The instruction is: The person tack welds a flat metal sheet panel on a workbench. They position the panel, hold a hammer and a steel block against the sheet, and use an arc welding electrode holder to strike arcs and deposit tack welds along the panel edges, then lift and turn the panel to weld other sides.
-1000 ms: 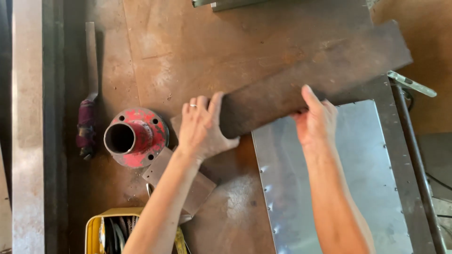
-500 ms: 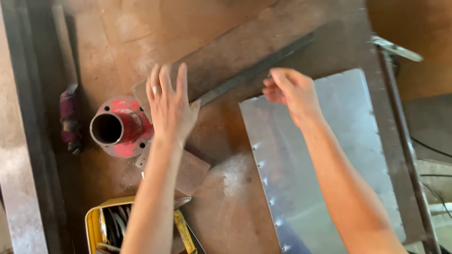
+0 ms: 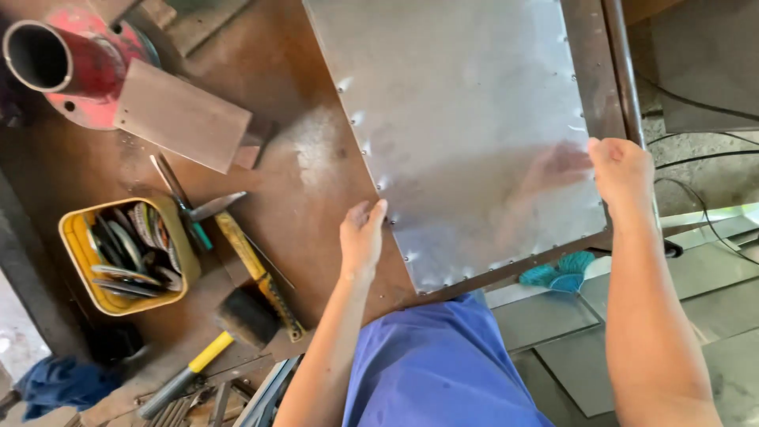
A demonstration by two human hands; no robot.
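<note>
Sheet: a shiny metal sheet [image 3: 466, 119] with a row of small holes along its edges lies flat on the rusty brown surface [image 3: 308, 205], between the 2 hands.
Left grip: the left hand [image 3: 362, 237] rests open on the sheet's near-left edge, fingertips over the rim, not clenched.
Right grip: the right hand [image 3: 621, 170] is curled over the sheet's far-right edge, pinching it; its reflection shows in the metal just inside the fingers.
Doing it well: judging from this hold, both hands should stay on opposite edges and move together so the thin sheet does not bow or twist; fingers are best kept on the flat, off the sharp rim and corners.
Beside the left grip: a yellow tray [image 3: 118, 253] of discs, a yellow tape measure [image 3: 257, 273] and a hammer [image 3: 205, 348] lie just left of it; further off, a red flanged pipe [image 3: 71, 67] with a flat brown plate [image 3: 182, 115] leaning on it.
Hidden: the sheet's top edge runs out of view, so its full length cannot be told; the right thumb is tucked under the edge; what lies beneath the sheet is covered.
</note>
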